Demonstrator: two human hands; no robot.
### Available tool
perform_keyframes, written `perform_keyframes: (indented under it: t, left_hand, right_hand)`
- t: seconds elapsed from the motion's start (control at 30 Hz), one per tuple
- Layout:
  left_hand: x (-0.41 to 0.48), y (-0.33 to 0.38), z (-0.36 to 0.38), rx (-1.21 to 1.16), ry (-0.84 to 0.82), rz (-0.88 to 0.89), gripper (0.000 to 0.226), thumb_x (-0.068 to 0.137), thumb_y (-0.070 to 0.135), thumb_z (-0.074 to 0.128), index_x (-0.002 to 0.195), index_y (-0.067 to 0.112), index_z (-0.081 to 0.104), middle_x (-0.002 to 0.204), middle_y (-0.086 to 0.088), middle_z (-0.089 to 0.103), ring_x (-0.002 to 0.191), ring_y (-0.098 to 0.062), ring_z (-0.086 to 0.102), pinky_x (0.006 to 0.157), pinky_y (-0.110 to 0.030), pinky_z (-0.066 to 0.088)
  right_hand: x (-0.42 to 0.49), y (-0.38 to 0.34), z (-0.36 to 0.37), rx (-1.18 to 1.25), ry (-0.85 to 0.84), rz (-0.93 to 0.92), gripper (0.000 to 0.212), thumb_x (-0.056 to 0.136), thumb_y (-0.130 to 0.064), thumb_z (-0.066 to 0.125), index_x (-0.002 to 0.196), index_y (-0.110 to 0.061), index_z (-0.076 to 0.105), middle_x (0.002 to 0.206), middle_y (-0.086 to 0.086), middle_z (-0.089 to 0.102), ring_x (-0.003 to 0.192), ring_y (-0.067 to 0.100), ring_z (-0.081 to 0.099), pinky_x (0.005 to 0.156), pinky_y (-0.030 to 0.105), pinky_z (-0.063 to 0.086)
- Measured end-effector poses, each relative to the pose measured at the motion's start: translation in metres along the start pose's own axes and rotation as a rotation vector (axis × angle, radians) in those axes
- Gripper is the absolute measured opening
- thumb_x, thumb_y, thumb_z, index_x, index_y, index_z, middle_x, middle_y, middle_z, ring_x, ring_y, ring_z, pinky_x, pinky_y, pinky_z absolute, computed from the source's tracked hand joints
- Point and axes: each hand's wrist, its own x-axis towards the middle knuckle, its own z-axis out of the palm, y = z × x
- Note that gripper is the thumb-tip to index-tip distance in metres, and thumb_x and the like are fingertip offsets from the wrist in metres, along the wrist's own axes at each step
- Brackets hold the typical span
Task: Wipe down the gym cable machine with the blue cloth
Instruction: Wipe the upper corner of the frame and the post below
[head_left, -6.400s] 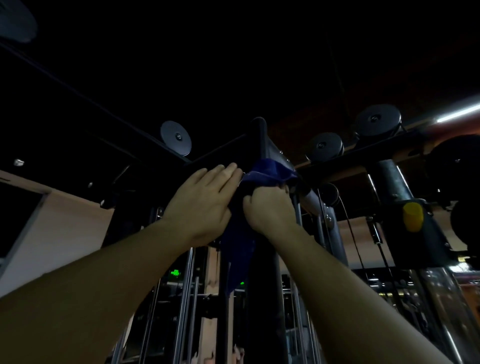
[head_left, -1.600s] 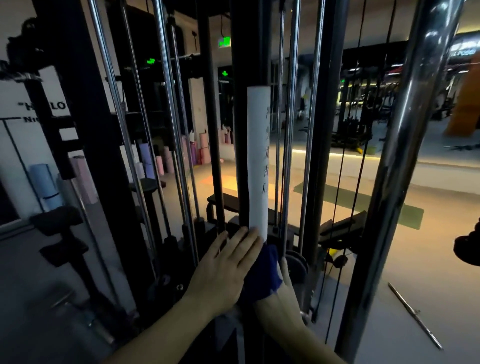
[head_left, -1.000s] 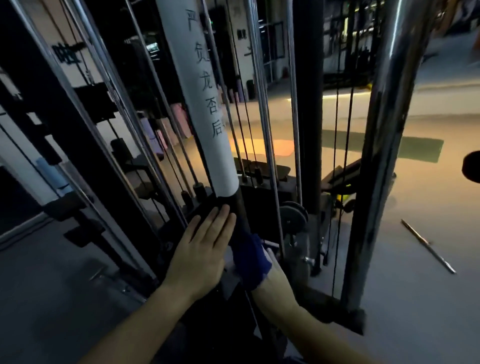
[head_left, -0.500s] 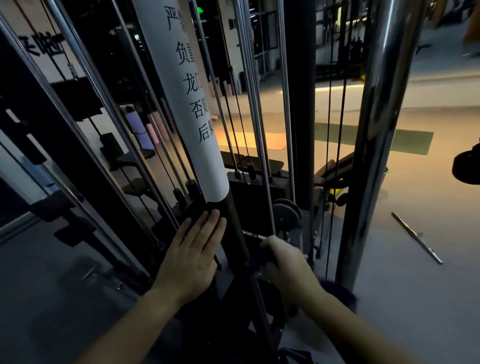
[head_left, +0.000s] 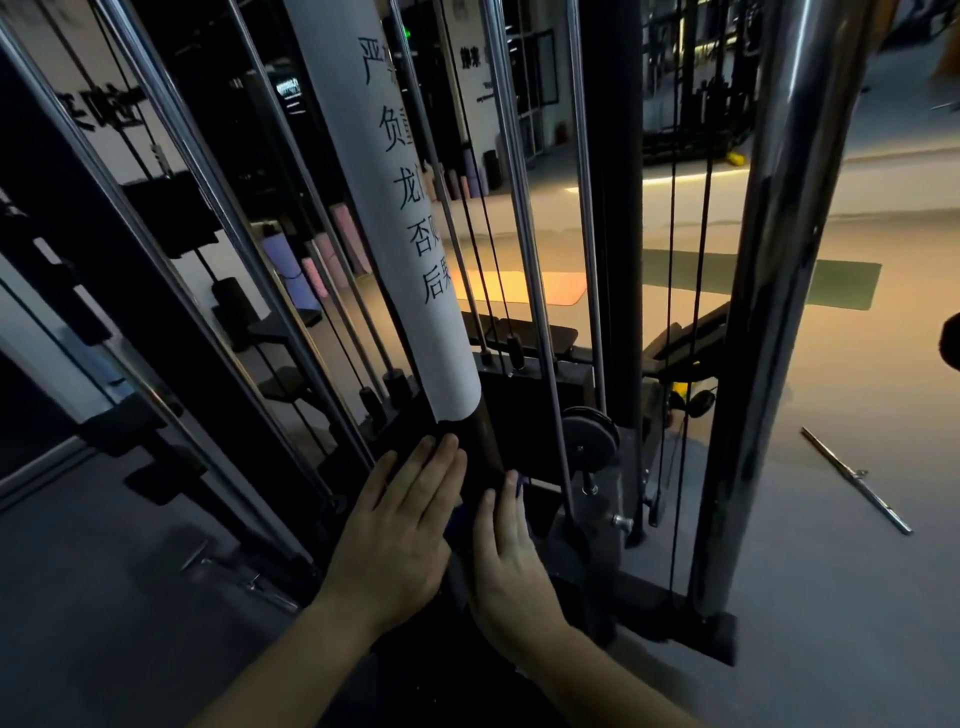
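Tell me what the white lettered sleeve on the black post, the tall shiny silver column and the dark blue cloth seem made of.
The white lettered sleeve looks like paper or thin plastic sheet: matt, printed black characters, clean lower edge. The tall shiny silver column is metal, likely chromed: mirror-like streaks. The dark blue cloth is soft fabric, bunched; weave too dim to tell.

The post (head_left: 480, 441) is plain black with a white wrap (head_left: 374, 208) printed in black characters, the cloth (head_left: 457, 522) is dark blue, the rods (head_left: 524, 208) are shiny chrome, and the grey floor (head_left: 831, 597) has a green mat (head_left: 841, 283) and an orange mat (head_left: 519, 287).
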Motion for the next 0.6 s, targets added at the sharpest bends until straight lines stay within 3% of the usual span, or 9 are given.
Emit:
perform_keyframes:
  t: [0.13, 0.27, 0.4, 0.5, 0.6]
  left_hand:
    - [0.007, -0.008, -0.010, -0.017, 0.038, 0.033, 0.090, 0.089, 0.022, 0.049, 0.167, 0.011, 0.007, 0.175, -0.009, 0.007, 0.160, -0.029, 0.016, 0.127, -0.054, 0.019]
    - [0.018, -0.014, -0.018, -0.040, 0.101, 0.021, 0.090, 0.091, 0.025, 0.055, 0.167, 0.009, 0.011, 0.175, -0.009, 0.008, 0.160, -0.028, 0.015, 0.129, -0.053, 0.015]
    - [0.024, -0.016, -0.016, -0.015, 0.100, 0.053, 0.090, 0.087, 0.023, 0.054, 0.166, 0.010, 0.013, 0.175, -0.009, 0.003, 0.157, -0.032, 0.021, 0.128, -0.055, 0.015]
    - [0.022, -0.015, -0.015, 0.036, 0.042, 0.073, 0.089, 0.087, 0.025, 0.047, 0.167, 0.011, 0.010, 0.175, -0.008, 0.003, 0.157, -0.033, 0.020, 0.129, -0.054, 0.013]
    - [0.016, -0.011, -0.012, 0.090, 0.009, 0.097, 0.090, 0.087, 0.025, 0.048, 0.167, 0.010, 0.009, 0.175, -0.008, 0.002, 0.161, -0.030, 0.011, 0.128, -0.055, 0.012]
  right_hand:
    - [0.030, -0.018, -0.019, 0.057, 0.056, -0.078, 0.066, 0.113, -0.030, 0.028, 0.160, -0.001, -0.009, 0.167, 0.028, -0.011, 0.154, 0.048, 0.000, 0.121, 0.052, 0.022]
    - [0.078, -0.038, -0.050, 0.131, 0.169, -0.141, 0.079, 0.110, -0.025, 0.043, 0.160, -0.005, -0.014, 0.169, 0.017, -0.018, 0.156, 0.044, 0.000, 0.126, 0.050, 0.017]
    - [0.057, -0.014, -0.042, 0.067, 0.068, -0.129, 0.082, 0.107, -0.018, 0.051, 0.161, -0.004, -0.010, 0.169, 0.025, -0.006, 0.156, 0.041, 0.007, 0.120, 0.048, 0.034]
    - [0.015, 0.013, -0.028, -0.021, -0.040, -0.096, 0.069, 0.109, -0.012, 0.038, 0.161, -0.002, -0.007, 0.169, 0.022, -0.008, 0.157, 0.036, 0.006, 0.111, 0.042, 0.047]
    - [-0.013, 0.028, -0.021, -0.029, -0.167, -0.047, 0.098, 0.094, 0.008, 0.056, 0.161, -0.007, -0.014, 0.170, 0.016, -0.015, 0.156, 0.036, 0.011, 0.095, 0.033, 0.057]
